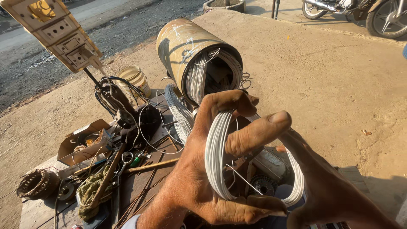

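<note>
A coil of white wire (215,157) loops between both of my hands in the head view. My left hand (199,178) grips the left side of the coil, fingers curled over its top and thumb beneath. My right hand (292,169) holds the right side, its thumb pressed across the strands. Just behind stands a rusty metal cylinder (186,46), tilted, with more white wire coils (199,76) tucked inside its open end. Another white wire coil (180,112) lies below the cylinder.
A cluttered wooden board (38,212) holds a cardboard box (82,144), black cables (114,97), scissors (125,161), a small copper winding (36,183) and a striped tin (135,78). A switchboard panel (57,29) hangs at upper left. Motorcycle wheels (386,19) stand far right.
</note>
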